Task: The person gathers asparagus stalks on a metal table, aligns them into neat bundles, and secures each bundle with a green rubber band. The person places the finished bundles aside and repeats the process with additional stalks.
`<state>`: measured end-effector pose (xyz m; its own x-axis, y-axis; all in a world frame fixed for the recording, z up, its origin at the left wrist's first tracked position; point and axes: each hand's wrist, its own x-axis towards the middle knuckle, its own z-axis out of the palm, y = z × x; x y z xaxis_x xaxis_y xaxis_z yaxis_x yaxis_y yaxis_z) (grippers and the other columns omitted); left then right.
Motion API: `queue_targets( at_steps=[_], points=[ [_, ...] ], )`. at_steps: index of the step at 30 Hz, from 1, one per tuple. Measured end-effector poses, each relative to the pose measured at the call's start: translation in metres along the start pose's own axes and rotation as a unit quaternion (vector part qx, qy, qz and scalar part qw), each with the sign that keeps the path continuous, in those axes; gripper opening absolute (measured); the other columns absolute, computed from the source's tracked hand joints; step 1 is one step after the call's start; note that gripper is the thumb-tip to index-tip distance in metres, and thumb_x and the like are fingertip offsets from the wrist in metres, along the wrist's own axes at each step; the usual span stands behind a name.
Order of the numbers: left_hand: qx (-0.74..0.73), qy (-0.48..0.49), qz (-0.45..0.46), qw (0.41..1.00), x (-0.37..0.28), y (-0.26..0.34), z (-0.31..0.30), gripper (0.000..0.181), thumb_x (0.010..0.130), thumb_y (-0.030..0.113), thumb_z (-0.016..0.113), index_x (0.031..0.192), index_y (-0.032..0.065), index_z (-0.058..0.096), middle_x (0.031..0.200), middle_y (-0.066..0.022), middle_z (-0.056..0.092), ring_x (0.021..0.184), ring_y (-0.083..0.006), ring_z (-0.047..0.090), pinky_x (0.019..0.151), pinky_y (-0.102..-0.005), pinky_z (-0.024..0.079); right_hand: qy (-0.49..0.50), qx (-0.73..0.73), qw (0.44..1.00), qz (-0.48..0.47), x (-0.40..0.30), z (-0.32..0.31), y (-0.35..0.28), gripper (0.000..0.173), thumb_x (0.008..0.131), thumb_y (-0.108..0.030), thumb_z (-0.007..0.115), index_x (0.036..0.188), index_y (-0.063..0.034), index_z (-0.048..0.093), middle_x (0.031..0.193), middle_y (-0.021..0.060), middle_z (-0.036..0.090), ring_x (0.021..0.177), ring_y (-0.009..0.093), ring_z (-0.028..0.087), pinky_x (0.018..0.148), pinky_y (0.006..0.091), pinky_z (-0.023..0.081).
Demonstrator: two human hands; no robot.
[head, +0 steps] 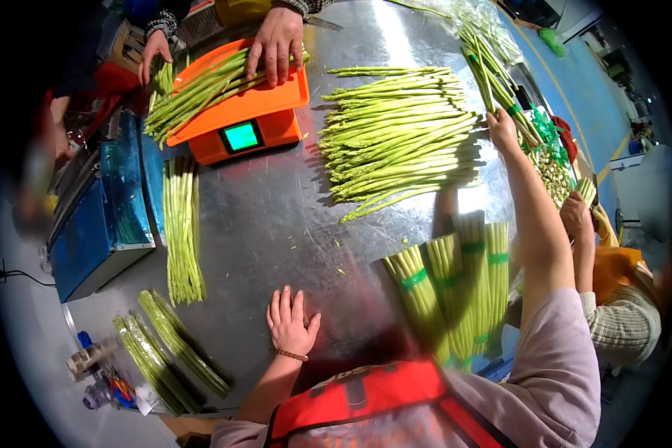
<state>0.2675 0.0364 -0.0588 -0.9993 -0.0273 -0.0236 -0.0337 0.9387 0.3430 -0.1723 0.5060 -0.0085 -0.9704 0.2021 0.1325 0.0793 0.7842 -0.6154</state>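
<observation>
My left hand [292, 325] rests flat on the metal table [257, 235] near its front edge, fingers apart, holding nothing. My right hand [503, 130] reaches far to the right and is closed on the lower ends of some asparagus spears [483, 84]. Beside it lie asparagus bundles with green tape [512, 109]. A wide spread of loose asparagus [392, 140] lies left of my right hand. Several green-taped asparagus bundles [462, 285] lie nearer to me, at right. An orange scale [238, 131] with a lit display holds asparagus [213, 92] in its tray.
A co-worker's hand [277, 45] presses on the asparagus in the tray; another is beside it. Further asparagus [182, 235] and wrapped bundles [154, 358] lie at left, near a blue metal box [106, 213]. At right, another person's hand [577, 215] holds asparagus by a heap of cut pieces [551, 173].
</observation>
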Motion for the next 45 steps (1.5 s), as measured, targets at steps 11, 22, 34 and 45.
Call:
queue_targets(
  at_steps=[11, 22, 34, 45],
  points=[
    [0.007, 0.009, 0.002, 1.000, 0.004, -0.001, 0.005, 0.059, 0.084, 0.044, 0.063, 0.131, 0.0101, 0.052, 0.144, -0.0167, 0.042, 0.135, -0.0383, 0.033, 0.108, -0.0547, 0.026, -0.027, -0.078, 0.995, 0.051, 0.058, 0.004, 0.040, 0.039, 0.087, -0.022, 0.065, 0.120, -0.0023, 0.058, 0.086, 0.0141, 0.069, 0.073, 0.022, 0.067, 0.068, 0.0360, 0.051],
    [0.021, -0.002, 0.015, 1.000, 0.001, -0.001, 0.005, 0.064, 0.083, 0.040, 0.063, 0.136, 0.0078, 0.045, 0.145, -0.0218, 0.037, 0.134, -0.0426, 0.031, 0.107, -0.0560, 0.026, 0.200, -0.317, 0.923, -0.092, 0.147, -0.045, 0.011, 0.045, 0.089, -0.033, 0.058, 0.130, -0.0151, 0.054, 0.120, 0.0193, 0.062, 0.112, 0.038, 0.057, 0.098, 0.0433, 0.043],
    [0.013, 0.033, -0.013, 0.999, -0.001, 0.004, 0.006, 0.062, 0.078, 0.039, 0.067, 0.132, 0.0120, 0.052, 0.144, -0.0146, 0.042, 0.135, -0.0366, 0.033, 0.109, -0.0536, 0.026, -0.021, 0.008, 0.995, -0.101, -0.224, -0.060, -0.025, 0.029, 0.088, -0.007, 0.063, 0.117, -0.0034, 0.062, 0.107, 0.0134, 0.068, 0.099, 0.023, 0.065, 0.083, 0.0338, 0.051],
    [-0.003, 0.035, -0.027, 0.999, -0.008, 0.009, 0.005, 0.065, 0.079, 0.034, 0.068, 0.135, 0.0109, 0.047, 0.148, -0.0121, 0.037, 0.138, -0.0337, 0.028, 0.113, -0.0496, 0.023, -0.176, -0.094, 0.960, -0.196, -0.445, -0.053, -0.082, 0.081, 0.069, -0.021, 0.077, 0.137, 0.0002, 0.040, 0.140, 0.0215, 0.042, 0.134, 0.039, 0.035, 0.110, 0.0501, 0.028]
  ],
)
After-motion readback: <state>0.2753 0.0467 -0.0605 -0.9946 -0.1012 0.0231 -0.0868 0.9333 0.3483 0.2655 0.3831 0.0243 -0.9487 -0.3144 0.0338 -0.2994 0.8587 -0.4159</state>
